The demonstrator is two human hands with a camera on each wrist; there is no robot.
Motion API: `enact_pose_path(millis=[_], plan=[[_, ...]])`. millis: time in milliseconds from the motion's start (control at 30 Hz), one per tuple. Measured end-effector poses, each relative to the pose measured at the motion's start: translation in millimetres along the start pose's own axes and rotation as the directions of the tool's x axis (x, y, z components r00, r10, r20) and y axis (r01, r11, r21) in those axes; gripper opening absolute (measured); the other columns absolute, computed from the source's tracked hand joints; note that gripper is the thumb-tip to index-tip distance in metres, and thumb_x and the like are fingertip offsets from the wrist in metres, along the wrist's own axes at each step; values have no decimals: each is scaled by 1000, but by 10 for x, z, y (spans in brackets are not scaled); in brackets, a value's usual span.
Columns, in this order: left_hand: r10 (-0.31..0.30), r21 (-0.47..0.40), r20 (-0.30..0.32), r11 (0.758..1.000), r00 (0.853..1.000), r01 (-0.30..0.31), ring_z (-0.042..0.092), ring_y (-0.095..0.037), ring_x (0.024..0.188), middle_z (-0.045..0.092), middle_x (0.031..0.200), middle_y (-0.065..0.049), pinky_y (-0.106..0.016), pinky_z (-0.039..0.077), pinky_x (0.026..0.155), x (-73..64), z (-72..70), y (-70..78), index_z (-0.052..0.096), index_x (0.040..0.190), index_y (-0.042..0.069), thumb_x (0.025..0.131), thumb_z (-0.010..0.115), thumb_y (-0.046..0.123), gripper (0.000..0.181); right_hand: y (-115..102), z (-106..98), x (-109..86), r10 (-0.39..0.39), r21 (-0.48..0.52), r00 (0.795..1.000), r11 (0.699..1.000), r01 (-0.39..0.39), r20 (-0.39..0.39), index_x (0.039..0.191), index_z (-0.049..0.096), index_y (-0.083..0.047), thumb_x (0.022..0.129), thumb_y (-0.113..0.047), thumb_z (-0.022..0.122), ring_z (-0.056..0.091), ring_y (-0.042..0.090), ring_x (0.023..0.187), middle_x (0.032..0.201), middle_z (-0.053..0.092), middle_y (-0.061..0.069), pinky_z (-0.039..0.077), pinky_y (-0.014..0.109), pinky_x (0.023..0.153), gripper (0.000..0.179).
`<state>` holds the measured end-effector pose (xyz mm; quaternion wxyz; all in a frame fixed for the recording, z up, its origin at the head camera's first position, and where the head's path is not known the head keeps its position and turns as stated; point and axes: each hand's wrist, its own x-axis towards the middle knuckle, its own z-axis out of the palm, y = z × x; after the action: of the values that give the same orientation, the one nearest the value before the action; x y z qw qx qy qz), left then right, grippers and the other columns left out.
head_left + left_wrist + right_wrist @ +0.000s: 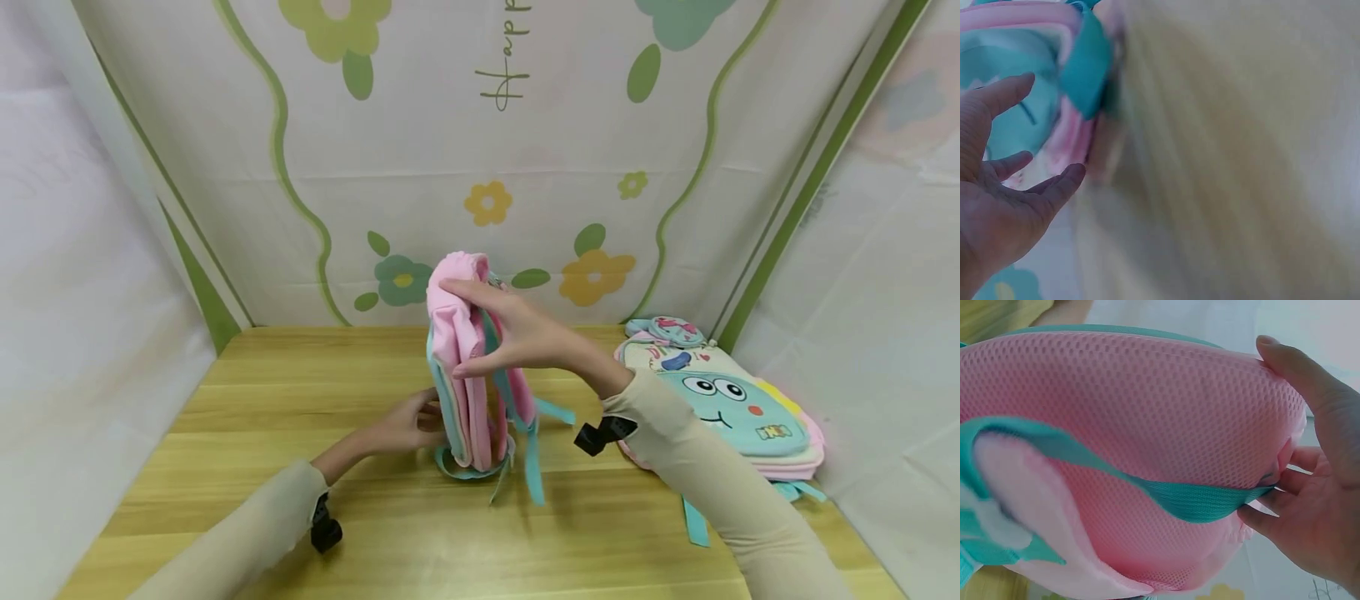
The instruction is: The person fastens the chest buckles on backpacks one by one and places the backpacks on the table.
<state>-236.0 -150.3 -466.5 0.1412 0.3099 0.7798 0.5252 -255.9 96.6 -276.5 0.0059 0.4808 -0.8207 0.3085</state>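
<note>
A small pink and teal backpack (477,408) stands on edge at the middle of the table, its narrow side facing the head view. High on it, my right hand (528,332) holds its upper end between thumb and fingers. The right wrist view shows the pink mesh back (1166,406) and a teal strap (1204,501) by my fingertips. My left hand (405,425) is beside the lower front, fingers spread. In the left wrist view, the teal front pocket (997,59) lies beyond those fingers; whether they touch it I cannot tell.
A second backpack (738,417) with a cartoon face lies flat at the right, a round pouch (677,331) at its top. Its teal strap (696,523) trails over the wooden table (285,375). A flowered cloth (487,142) hangs behind, with white cloth at both sides.
</note>
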Motion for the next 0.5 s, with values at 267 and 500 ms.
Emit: enact_pose_path(millis=[267,500], plan=[[37,75,-148,997,988,-26,50,-48,134,44,151,-26,-57,45,110,-122,-477,462,28,158,4,85,78,9,89,-43,163,94,-46,-42,998,998,44,-44,158,36,-12,77,-39,90,34,16,150,161,40,0,37,42,120,100],[173,103,-201,982,964,-155,45,-39,141,38,158,-17,-52,43,113,-229,-858,948,25,161,13,84,80,1,95,-42,280,125,-81,-104,993,992,73,-80,158,35,-11,79,-41,88,30,22,153,162,38,5,34,48,121,100]])
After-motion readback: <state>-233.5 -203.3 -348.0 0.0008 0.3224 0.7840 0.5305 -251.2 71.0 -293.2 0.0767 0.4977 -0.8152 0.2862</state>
